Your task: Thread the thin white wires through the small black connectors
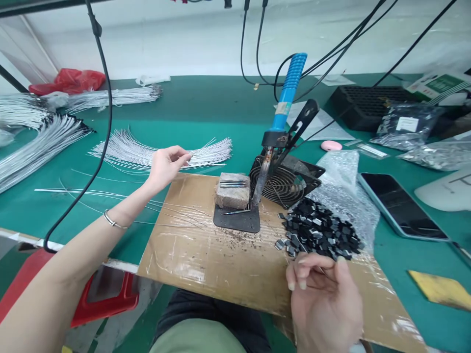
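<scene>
White wires (213, 153) lay past the cardboard's (191, 255) far-left corner, the left hand (165, 165) pinching some, while the right hand (324, 296) (its grip unclear) curled over the near edge beside black pieces (320, 226).

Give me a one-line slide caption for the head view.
Left hand at white wires, right hand beside small black parts, blue-handled soldering iron standing tilted beyond.

The left hand (169, 164) hides part of the wire bundle (127, 147), and the right edge crops the white container (447, 190).
</scene>
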A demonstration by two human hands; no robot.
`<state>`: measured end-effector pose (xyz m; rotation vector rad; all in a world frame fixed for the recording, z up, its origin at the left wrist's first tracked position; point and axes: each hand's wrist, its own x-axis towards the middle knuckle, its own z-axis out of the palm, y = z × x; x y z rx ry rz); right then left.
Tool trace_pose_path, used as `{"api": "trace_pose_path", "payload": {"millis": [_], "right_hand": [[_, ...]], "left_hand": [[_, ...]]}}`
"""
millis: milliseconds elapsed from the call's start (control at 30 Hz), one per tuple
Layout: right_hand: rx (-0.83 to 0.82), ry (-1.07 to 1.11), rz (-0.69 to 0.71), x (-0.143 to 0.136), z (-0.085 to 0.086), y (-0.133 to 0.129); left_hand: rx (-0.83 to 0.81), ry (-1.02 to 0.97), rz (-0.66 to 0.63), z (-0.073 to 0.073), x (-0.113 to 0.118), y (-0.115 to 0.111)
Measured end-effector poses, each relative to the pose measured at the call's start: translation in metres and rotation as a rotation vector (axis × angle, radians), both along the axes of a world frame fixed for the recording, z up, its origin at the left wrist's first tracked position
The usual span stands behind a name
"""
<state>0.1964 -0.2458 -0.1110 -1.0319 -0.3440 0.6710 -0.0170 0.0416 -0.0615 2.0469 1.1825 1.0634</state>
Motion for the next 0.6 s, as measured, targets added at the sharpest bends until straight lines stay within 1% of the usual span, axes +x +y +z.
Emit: {"api": "trace_pose_path", "payload": {"millis": [67,133,233,267,300,367,400,467,533,600], "right_hand": [[-0.002,0.000,0.004,0.000,0.000,-0.001],[0.003,-0.002,0.013,0.001,-0.001,-0.001],[0.004,-0.031,0.021,0.000,-0.003,-0.002],[-0.006,-0.051,0.018,-0.001,-0.004,-0.002],[-0.021,-0.079,0.014,-0.003,-0.004,-0.002],[-0.059,-0.175,0.021,-0.008,-0.004,-0.002],[-0.076,-0.247,0.040,-0.012,-0.003,-0.002],[-0.099,-0.419,0.120,-0.020,0.000,0.000],[-0.115,-0.558,0.246,-0.028,0.006,0.003],[-0.118,-0.597,0.389,-0.034,0.011,0.007]], "left_hand": [[0.004,0.015,0.000,-0.002,0.002,0.000],[0.023,0.040,0.001,0.006,-0.001,-0.009],[0.049,0.110,-0.014,0.032,-0.014,-0.038],[0.048,0.147,-0.031,0.042,-0.019,-0.050],[0.028,0.210,-0.075,0.051,-0.025,-0.062],[-0.135,0.261,-0.204,0.065,-0.034,-0.086],[-0.209,0.265,-0.239,0.069,-0.038,-0.096],[-0.285,0.285,-0.325,0.072,-0.042,-0.112],[-0.300,0.314,-0.389,0.068,-0.043,-0.122],[-0.304,0.332,-0.432,0.063,-0.041,-0.128]]}}
